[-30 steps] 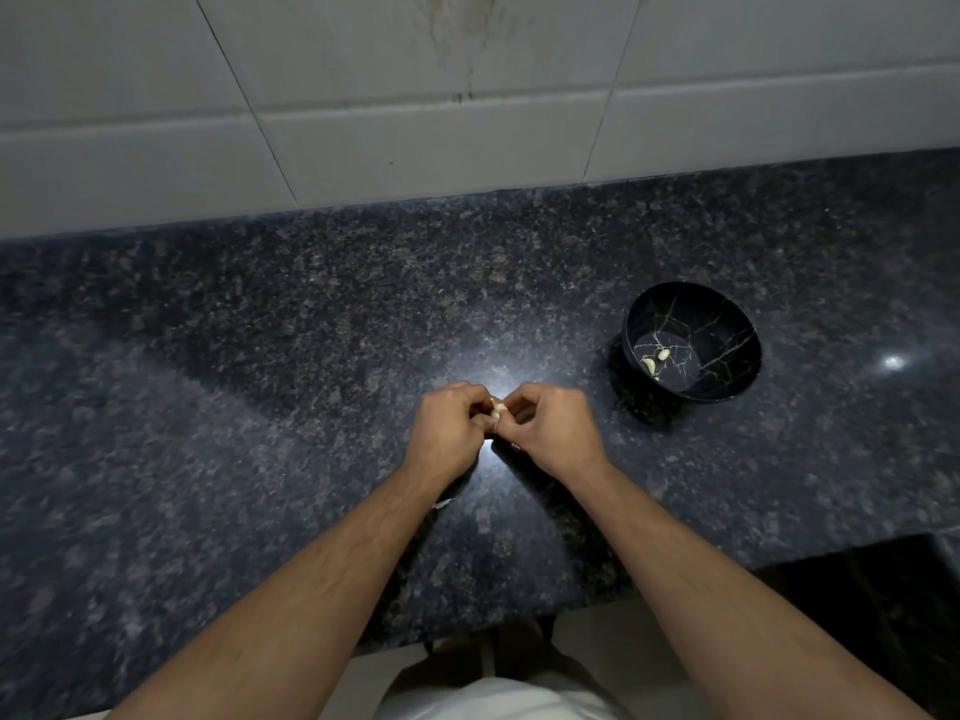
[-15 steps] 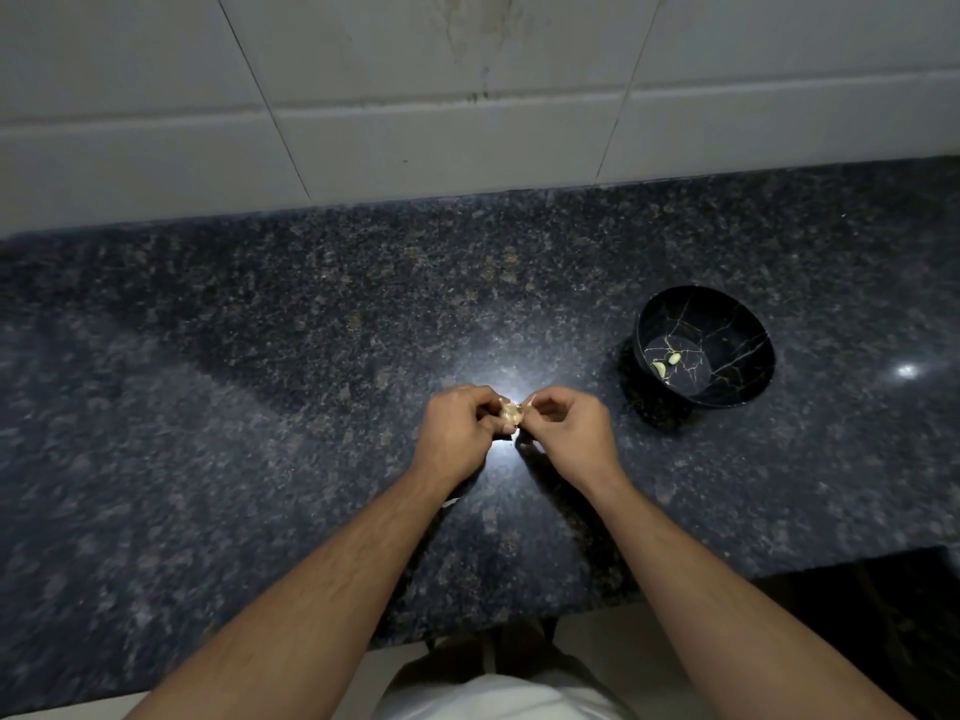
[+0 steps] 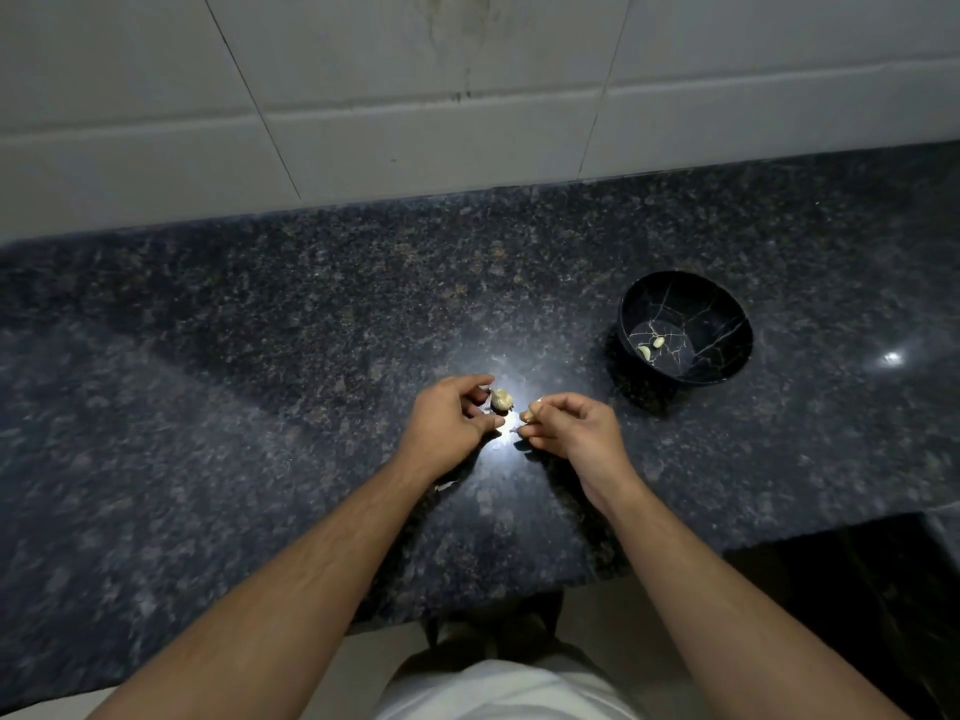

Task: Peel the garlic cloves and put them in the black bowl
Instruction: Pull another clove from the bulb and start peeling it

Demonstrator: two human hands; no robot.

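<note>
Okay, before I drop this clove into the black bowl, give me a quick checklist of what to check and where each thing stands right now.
1. Clove in hand: ok. The right hand pinches a garlic clove at its fingertips.
2. Clove fully peeled: cannot tell. It is small and partly hidden by the fingers.
3. Rest of the garlic: cannot tell. The garlic piece sits by the fingers of the left hand; whether they touch it is unclear.
4. Bowl within easy reach: ok. The black bowl stands upright on the counter, right of the right hand.
5. Room in the bowl: ok. Only two peeled cloves lie at the bottom.
6. Path to the bowl: ok. Bare counter lies between hand and bowl.
</note>
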